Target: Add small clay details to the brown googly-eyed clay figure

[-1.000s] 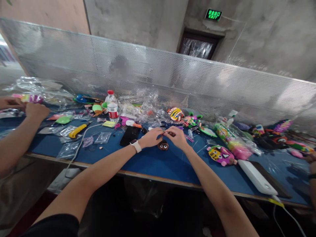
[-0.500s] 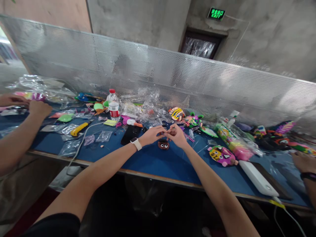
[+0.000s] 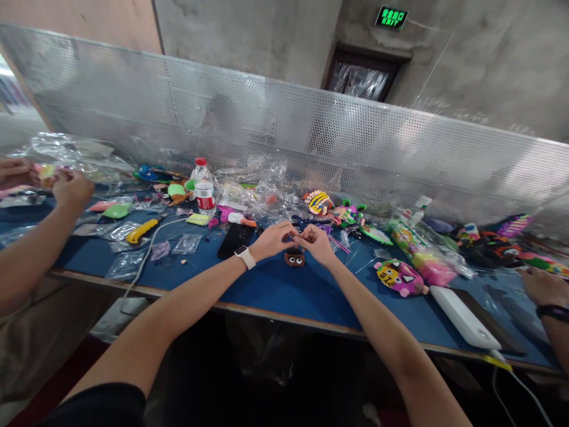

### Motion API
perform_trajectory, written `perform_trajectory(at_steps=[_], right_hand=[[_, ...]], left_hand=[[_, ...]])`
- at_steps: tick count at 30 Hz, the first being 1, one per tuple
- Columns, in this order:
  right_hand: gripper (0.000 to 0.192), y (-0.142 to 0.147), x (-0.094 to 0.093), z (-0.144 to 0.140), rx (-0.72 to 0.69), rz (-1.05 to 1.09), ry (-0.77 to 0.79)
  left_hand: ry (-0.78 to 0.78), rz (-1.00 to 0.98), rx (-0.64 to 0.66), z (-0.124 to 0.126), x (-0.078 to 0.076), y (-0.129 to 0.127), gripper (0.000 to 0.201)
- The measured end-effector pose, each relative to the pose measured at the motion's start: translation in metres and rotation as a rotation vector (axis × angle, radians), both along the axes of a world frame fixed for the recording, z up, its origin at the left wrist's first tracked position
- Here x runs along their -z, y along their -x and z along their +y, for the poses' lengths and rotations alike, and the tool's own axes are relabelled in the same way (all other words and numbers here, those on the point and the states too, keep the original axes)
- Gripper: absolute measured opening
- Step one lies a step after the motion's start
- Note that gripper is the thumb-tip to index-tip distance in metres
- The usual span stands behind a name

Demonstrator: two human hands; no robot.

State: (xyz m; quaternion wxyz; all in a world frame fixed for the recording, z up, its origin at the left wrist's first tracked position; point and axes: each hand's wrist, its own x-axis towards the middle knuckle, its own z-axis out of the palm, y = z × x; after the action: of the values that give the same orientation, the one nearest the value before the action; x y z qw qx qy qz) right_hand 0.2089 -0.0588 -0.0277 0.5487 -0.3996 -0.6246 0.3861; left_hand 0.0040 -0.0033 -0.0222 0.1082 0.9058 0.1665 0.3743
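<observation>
Left hand (image 3: 274, 239) and right hand (image 3: 316, 243) are held together over the blue counter (image 3: 284, 290), fingertips meeting just above a small brown clay figure (image 3: 294, 258). Fingers of both hands are pinched nearly closed on a tiny dark piece (image 3: 297, 236), too small to be identified. The brown clay figure lies flat on the counter, directly below and slightly near of the fingertips; whether it is touched cannot be told. A white watch (image 3: 245, 257) is worn on the left wrist. A black phone (image 3: 234, 239) lies just left of the left hand. A water bottle (image 3: 204, 189) stands upright further left and far. A tiger-faced pink figure (image 3: 399, 277) lies well right of the hands, with a white power bank (image 3: 464, 309) beyond it. Other people's hands are seen at far left (image 3: 71, 188) and far right (image 3: 540, 286)
</observation>
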Motion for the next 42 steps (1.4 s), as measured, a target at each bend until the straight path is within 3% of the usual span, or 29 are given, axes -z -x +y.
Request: perform_trajectory(at_steps=[12, 26, 42], right_hand=[[0.060, 0.000, -0.001, 0.001, 0.001, 0.138, 0.053], [0.059, 0.002, -0.001, -0.002, -0.036, 0.150, 0.109], [0.060, 0.004, -0.004, -0.003, -0.018, 0.188, 0.102]], left_hand=[[-0.115, -0.058, 0.011, 0.007, 0.007, -0.001, 0.025], [-0.125, -0.080, 0.050, 0.006, 0.003, 0.001, 0.020], [-0.091, -0.075, -0.034, 0.001, 0.001, 0.000, 0.020]])
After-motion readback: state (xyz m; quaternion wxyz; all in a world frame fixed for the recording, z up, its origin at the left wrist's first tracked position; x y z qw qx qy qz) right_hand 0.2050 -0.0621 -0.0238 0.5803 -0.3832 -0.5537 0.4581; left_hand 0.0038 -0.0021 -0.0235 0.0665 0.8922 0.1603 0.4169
